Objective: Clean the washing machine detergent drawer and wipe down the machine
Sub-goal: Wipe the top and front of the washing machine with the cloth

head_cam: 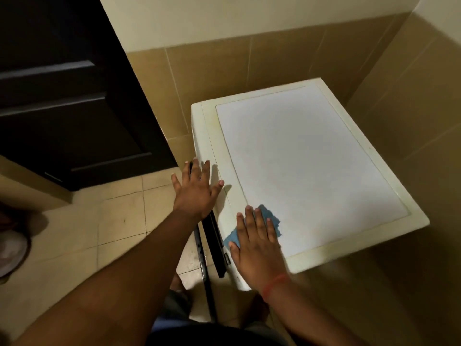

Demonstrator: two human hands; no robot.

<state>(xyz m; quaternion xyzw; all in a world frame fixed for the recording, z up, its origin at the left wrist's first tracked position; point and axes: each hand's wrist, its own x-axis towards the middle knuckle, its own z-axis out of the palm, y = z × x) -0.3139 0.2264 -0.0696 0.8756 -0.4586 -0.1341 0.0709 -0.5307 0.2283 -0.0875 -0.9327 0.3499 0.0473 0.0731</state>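
Observation:
A white washing machine (311,156) stands in the tiled corner, seen from above, with a yellowed rim around its pale top panel. My right hand (257,243) lies flat with straight fingers on a blue cloth (268,218), pressing it on the near left part of the top. My left hand (197,191) rests flat with spread fingers on the machine's front left edge. A dark panel (214,245) on the machine's front shows below my left hand. The detergent drawer is not visible from here.
A dark wooden door (69,96) stands to the left. Tan wall tiles (411,101) close in behind and to the right of the machine. Beige floor tiles (99,233) lie to the left. A thin dark bar (204,268) hangs below the machine's front.

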